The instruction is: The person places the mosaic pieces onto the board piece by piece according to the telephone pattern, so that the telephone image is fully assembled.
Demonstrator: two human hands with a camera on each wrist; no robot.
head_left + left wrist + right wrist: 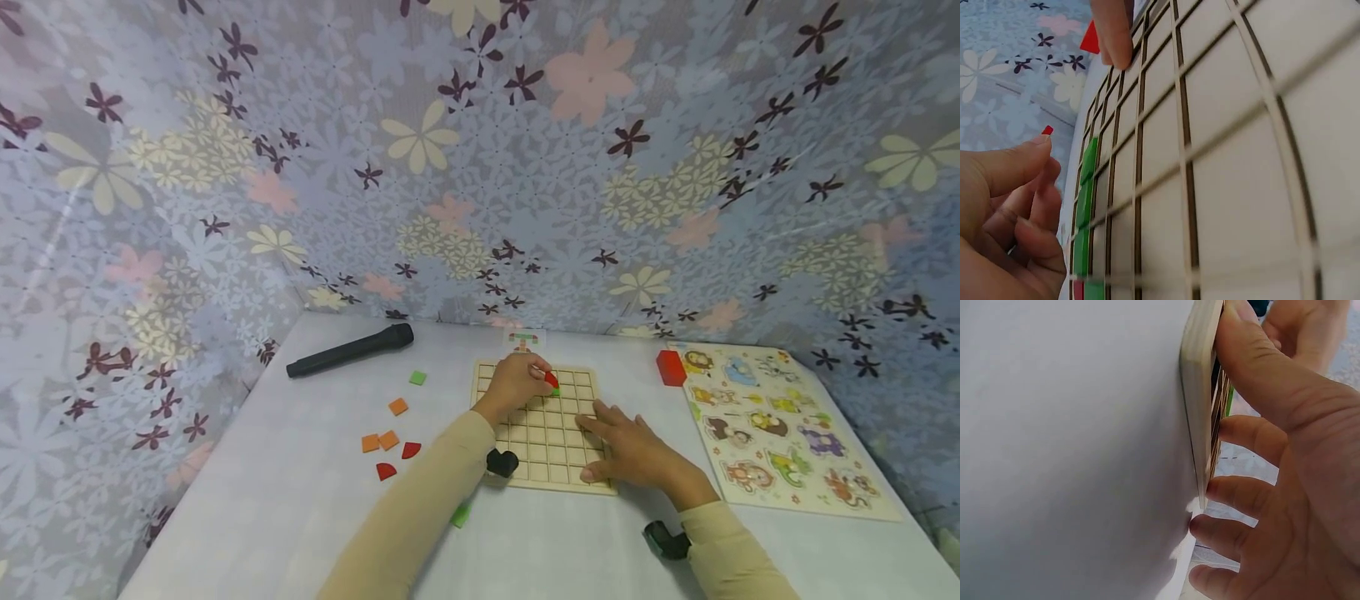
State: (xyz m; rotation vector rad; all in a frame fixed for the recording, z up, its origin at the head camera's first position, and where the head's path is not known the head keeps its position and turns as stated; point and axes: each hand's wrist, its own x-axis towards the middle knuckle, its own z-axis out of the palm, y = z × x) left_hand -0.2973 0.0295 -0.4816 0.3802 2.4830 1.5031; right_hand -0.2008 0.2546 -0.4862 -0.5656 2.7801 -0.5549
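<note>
A wooden grid board (pixel 551 454) lies flat in the middle of the table. Above its far part, my left hand (pixel 517 387) pinches a small red quarter-circle piece (pixel 1047 130) between thumb and finger. Green tiles (pixel 1083 203) sit in a row of the board's cells, with a bit of red at the near end in the left wrist view. On the board's right side rests my right hand (pixel 633 446), fingers spread; its thumb touches the board's edge (pixel 1197 381) in the right wrist view. My left hand hides several cells from the head view.
Left of the board lie orange squares (pixel 398 406), red quarter-circles (pixel 386 472) and green pieces (pixel 417 377). A black microphone (pixel 350 350) is at the back left. A picture card (pixel 523 339) stands behind the board. To the right are a red block (pixel 671 367) and an animal puzzle (pixel 787 429).
</note>
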